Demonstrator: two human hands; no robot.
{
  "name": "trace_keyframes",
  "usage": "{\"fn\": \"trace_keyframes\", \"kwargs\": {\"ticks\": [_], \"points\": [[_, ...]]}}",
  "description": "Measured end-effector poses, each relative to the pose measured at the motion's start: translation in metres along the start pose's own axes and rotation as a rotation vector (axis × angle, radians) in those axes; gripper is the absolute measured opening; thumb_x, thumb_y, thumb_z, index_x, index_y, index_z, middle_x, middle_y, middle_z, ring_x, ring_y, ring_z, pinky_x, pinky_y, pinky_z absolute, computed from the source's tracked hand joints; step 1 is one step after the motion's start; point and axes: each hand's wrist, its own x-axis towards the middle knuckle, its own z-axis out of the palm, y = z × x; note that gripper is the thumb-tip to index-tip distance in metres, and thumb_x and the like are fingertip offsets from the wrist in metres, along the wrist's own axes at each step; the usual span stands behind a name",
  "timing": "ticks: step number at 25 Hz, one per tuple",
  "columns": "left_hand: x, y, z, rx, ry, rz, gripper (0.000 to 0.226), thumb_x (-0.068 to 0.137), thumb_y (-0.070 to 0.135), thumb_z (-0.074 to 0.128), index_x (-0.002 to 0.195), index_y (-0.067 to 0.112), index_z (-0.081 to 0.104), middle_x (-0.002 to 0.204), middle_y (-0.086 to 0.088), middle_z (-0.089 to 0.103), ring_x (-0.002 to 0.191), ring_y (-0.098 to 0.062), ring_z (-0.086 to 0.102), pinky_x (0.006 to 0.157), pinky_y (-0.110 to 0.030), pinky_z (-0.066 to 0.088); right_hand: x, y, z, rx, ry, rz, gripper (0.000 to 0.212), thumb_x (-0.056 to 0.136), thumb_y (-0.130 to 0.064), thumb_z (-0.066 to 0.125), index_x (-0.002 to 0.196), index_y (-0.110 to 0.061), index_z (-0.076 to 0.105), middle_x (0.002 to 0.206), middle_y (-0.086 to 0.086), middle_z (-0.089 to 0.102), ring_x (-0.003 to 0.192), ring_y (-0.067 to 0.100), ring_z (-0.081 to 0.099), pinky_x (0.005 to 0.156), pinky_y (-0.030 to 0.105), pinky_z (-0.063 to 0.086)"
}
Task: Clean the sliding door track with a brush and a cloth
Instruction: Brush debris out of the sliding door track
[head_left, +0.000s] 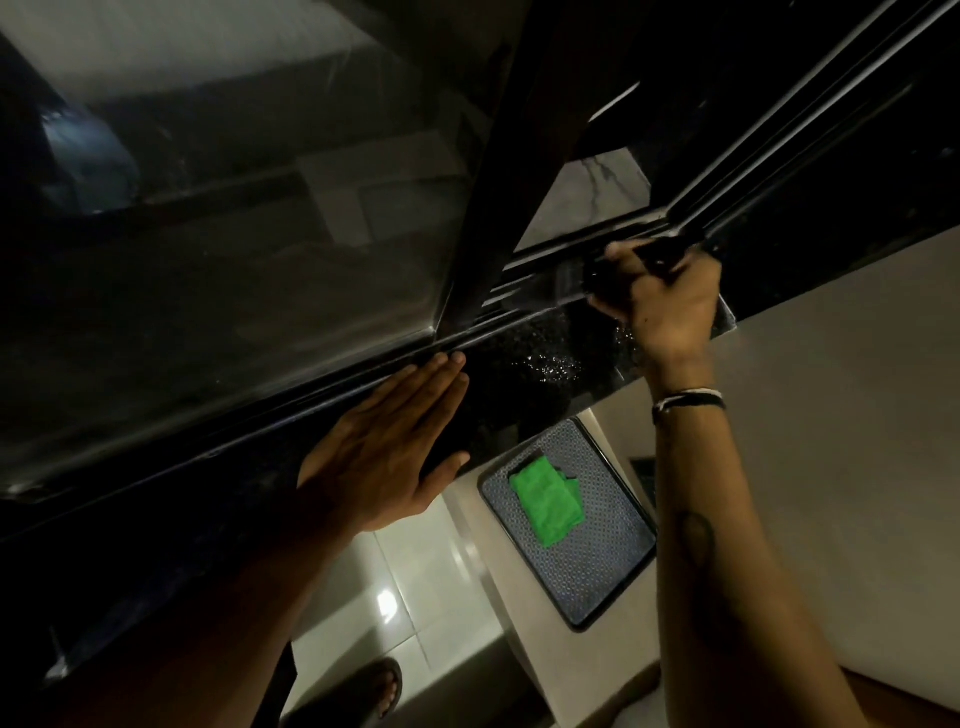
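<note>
Right hand (670, 301) reaches forward, arm extended, fist clenched round dark brush (597, 278), bristle end at sliding door track (550, 283). Left hand (384, 452) flat, fingers straight together, released, palm pressing dark speckled sill (519, 364) beside glass door (234, 234). Green cloth (548, 499) lies folded on patterned tray (613, 566) below. Thin bands on right wrist. No legible writing.

I can't read any words, numbers or signs here. It is dark, and nothing I see has letters on it.
</note>
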Motion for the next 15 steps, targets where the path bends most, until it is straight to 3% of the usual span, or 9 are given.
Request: {"fn": "trace_keyframes", "kwargs": {"ticks": [2,3,4,6,7,8,11,12,15], "points": [[0.000,-0.001,0.000,0.004,-0.003,0.006,0.081,0.109,0.062,0.021,0.171,0.011,0.012,0.182,-0.007,0.004,0.168,-0.018,0.004,0.136,-0.034,0.007,-0.001,0.000,-0.005,-0.308,0.243,-0.169,0.023,0.098,-0.027,0.071,0.098,-0.008,0.059,0.085,-0.009,0.062,0.080,-0.001,0.068,0.070,0.035,0.064],[0.000,-0.001,0.000,0.004,-0.006,0.008,0.081,0.109,0.063,0.020,0.172,0.011,0.012,0.182,-0.007,0.003,0.168,-0.018,0.003,0.136,-0.034,0.007,-0.002,-0.001,-0.004,-0.368,0.189,-0.259,0.027,0.099,-0.030,0.071,0.095,-0.006,0.060,0.082,-0.008,0.062,0.077,-0.004,0.067,0.067,0.034,0.063],[0.000,0.000,0.000,0.001,-0.007,0.006,0.081,0.109,0.063,0.020,0.172,0.012,0.011,0.182,-0.007,0.003,0.168,-0.017,0.003,0.136,-0.034,0.007,-0.002,-0.005,-0.001,-0.300,0.023,-0.299,0.025,0.099,-0.028,0.071,0.097,-0.004,0.065,0.084,-0.004,0.069,0.077,-0.001,0.071,0.066,0.034,0.064],[-0.001,0.000,0.000,-0.009,-0.007,-0.003,0.081,0.109,0.063,0.021,0.172,0.013,0.011,0.182,-0.006,0.002,0.168,-0.017,0.002,0.136,-0.034,0.007,-0.005,-0.014,0.007,-0.016,-0.388,-0.174,0.010,0.100,-0.017,0.070,0.103,-0.009,0.073,0.089,0.008,0.078,0.080,0.017,0.078,0.069,0.037,0.068],[-0.001,0.000,-0.001,-0.015,-0.010,-0.001,0.081,0.109,0.063,0.021,0.172,0.013,0.011,0.182,-0.006,0.002,0.168,-0.016,0.002,0.136,-0.034,0.008,-0.002,-0.014,0.008,0.051,-0.435,-0.138,0.006,0.100,-0.013,0.068,0.103,-0.010,0.073,0.091,0.013,0.078,0.082,0.022,0.078,0.070,0.038,0.068],[-0.001,0.001,-0.001,-0.020,-0.010,0.005,0.081,0.109,0.063,0.021,0.172,0.013,0.011,0.182,-0.006,0.002,0.168,-0.017,0.003,0.136,-0.035,0.009,0.003,-0.014,0.006,0.014,-0.339,-0.137,0.007,0.100,-0.011,0.067,0.106,-0.009,0.071,0.096,0.014,0.078,0.087,0.022,0.077,0.073,0.041,0.068],[-0.001,0.000,0.000,-0.031,0.001,0.004,0.081,0.109,0.063,0.022,0.172,0.013,0.013,0.182,-0.007,0.005,0.168,-0.018,0.005,0.135,-0.037,0.013,0.023,-0.004,-0.015,-0.381,0.209,-0.218,0.024,0.099,-0.010,0.066,0.124,-0.011,0.067,0.110,-0.001,0.073,0.107,0.017,0.072,0.095,0.040,0.063],[-0.002,0.000,0.000,-0.036,0.005,0.002,0.081,0.109,0.063,0.023,0.171,0.013,0.014,0.182,-0.007,0.006,0.168,-0.018,0.005,0.135,-0.037,0.014,0.027,0.001,-0.022,-0.473,0.286,-0.247,0.029,0.099,-0.009,0.066,0.128,-0.013,0.067,0.114,0.002,0.073,0.108,0.017,0.071,0.098,0.038,0.061],[-0.002,0.001,0.001,-0.053,0.012,-0.002,0.080,0.109,0.063,0.024,0.172,0.013,0.014,0.182,-0.006,0.006,0.168,-0.017,0.006,0.135,-0.038,0.017,0.035,0.009,-0.034,-0.394,0.129,-0.271,0.020,0.103,-0.017,0.063,0.121,-0.016,0.070,0.105,0.001,0.073,0.083,0.006,0.068,0.077,0.024,0.062]]}}
